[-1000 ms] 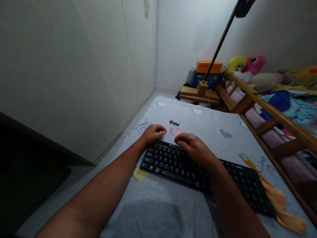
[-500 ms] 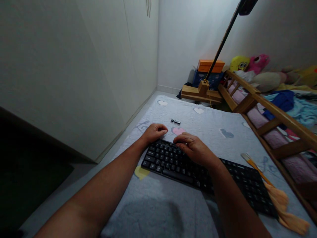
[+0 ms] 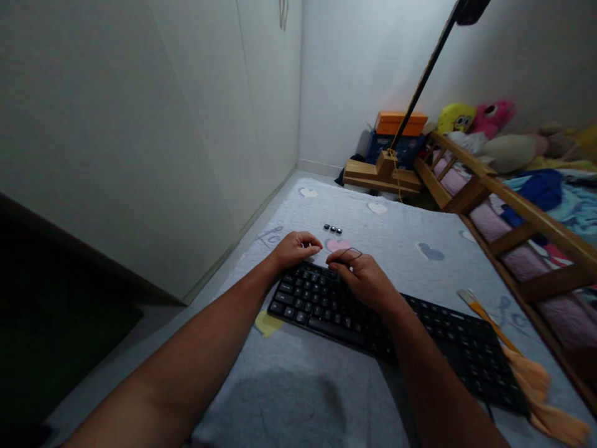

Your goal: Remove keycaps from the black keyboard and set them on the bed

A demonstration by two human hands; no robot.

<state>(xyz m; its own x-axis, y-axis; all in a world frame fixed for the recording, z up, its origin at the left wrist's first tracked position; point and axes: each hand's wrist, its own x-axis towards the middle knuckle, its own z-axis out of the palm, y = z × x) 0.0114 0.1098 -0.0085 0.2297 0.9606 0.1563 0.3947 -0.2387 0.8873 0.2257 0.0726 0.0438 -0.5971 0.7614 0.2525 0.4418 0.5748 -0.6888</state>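
Note:
A black keyboard (image 3: 321,305) lies at a slant on a pale patterned cloth (image 3: 298,373). My left hand (image 3: 298,249) rests at its upper left corner, fingers curled with the fingertips close together; whatever they may hold is too small to make out. Over the top row of keys is my right hand (image 3: 357,270), its thumb and forefinger pinched. A thin dark loop, like a wire or cord, shows at its fingers. Just beyond the hands, three small dark keycaps (image 3: 333,229) sit in a row on the cloth.
To the right lie a brush (image 3: 480,311) with a yellow handle and an orange cloth (image 3: 536,386). A wooden bed rail (image 3: 527,211) runs along the right side. White cabinet doors (image 3: 196,124) stand on the left. Behind is a wooden stand (image 3: 382,174) with a pole.
My right hand has lifted slightly and turned at the keyboard's top edge, and the thin dark loop stands out more. The whole view has shifted a little.

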